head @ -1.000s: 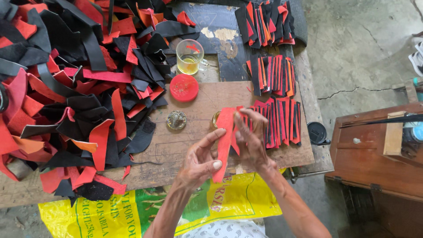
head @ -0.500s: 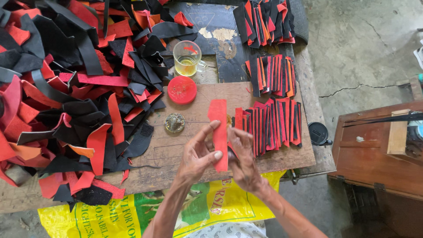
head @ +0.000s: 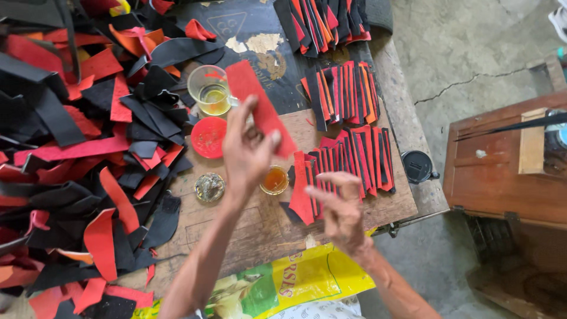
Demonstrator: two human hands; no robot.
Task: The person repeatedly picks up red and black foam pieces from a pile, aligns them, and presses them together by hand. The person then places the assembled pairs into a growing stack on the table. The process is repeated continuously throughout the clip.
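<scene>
From the head camera, looking down on a wooden bench (head: pixel 248 236), the left hand (head: pixel 248 150) is raised above the boards with its fingers closed on the lower end of a red strip (head: pixel 260 106), pinched between thumb and fingertips. The red strip stands up and away from the hand, slanting toward the top of the picture, its upper end in front of a glass cup (head: pixel 209 90) of yellowish liquid. The right hand (head: pixel 339 210) hovers lower and to the right, loosely half open with the fingers curled; it has hold of nothing. Its fingertips are just beside the near end of a row of red and black strips (head: pixel 348 159) laid overlapping on the bench.

Just below the left hand sit a small round tin of amber glue (head: pixel 274 180) and, to its left, a second round tin (head: pixel 209 187) with a dull, crusted inside. A red lid (head: pixel 208 137) lies between that tin and the glass cup. Two more batches of cut strips (head: pixel 345 91) lie farther back on a dark mat (head: pixel 254 35). The left part of the bench is buried under a loose heap of red, orange and black scraps (head: pixel 77 147). A yellow and green sack (head: pixel 289 283) hangs over the near edge of the bench. To the right, on the concrete floor, stands a brown wooden box (head: pixel 508 177)
</scene>
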